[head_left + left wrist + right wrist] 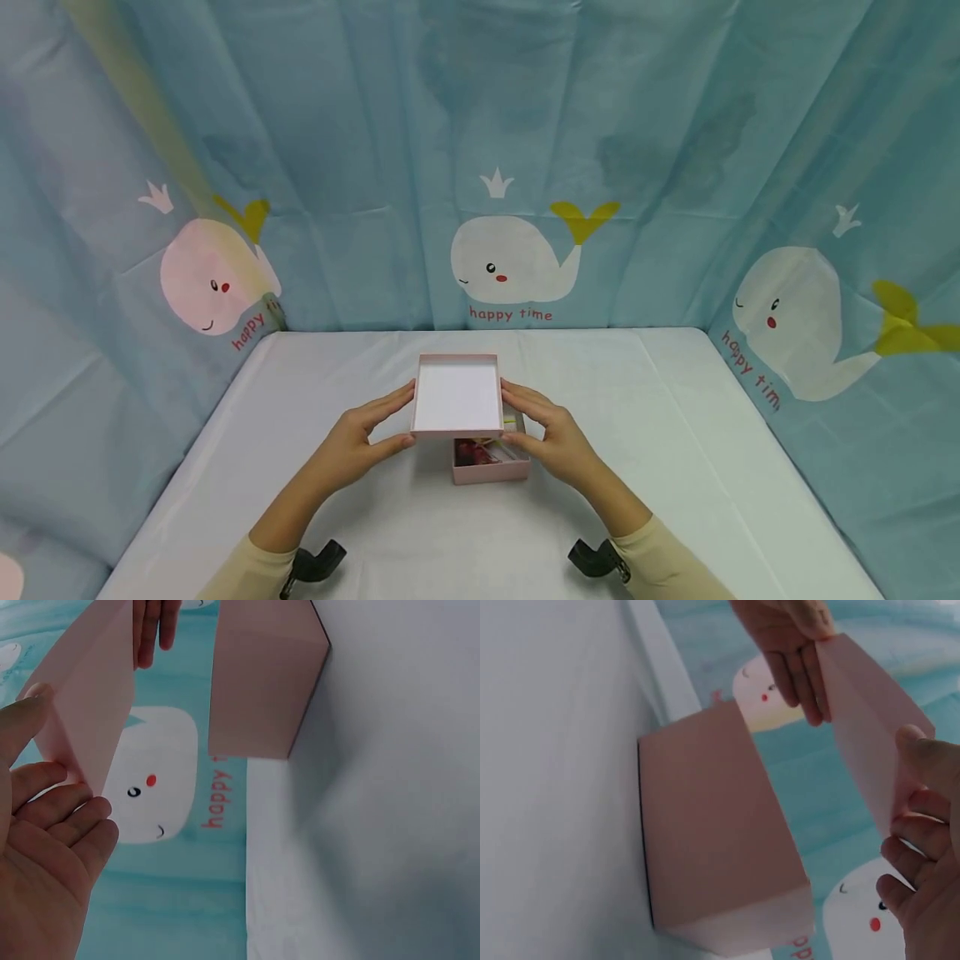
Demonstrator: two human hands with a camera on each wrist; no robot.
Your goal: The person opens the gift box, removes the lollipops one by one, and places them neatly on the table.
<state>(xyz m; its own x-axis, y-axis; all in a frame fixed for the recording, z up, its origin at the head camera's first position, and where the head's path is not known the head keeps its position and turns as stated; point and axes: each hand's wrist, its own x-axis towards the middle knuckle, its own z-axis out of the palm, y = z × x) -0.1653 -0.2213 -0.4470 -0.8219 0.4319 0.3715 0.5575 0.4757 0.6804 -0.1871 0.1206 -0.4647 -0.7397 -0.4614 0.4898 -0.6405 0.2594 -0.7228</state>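
Note:
A square pink box lid (458, 396), its white inside facing up, is held in the air between both hands. My left hand (348, 444) pinches its left side, thumb at the near corner and fingers along the edge. On the opposite side my right hand (556, 435) grips it the same way. Below the lid a pink box (491, 474) stands on the table, partly covered by the lid in the head view. Dark red items and something with a yellow strip show inside it. Both wrist views show the lid (94, 712) raised and apart from the box (720, 825).
The table (637, 417) has a white cover. Blue curtains (375, 167) with whale prints enclose its back and sides. A black wrist mount (318, 562) sits by the left sleeve, and another black mount (595, 558) by the right sleeve.

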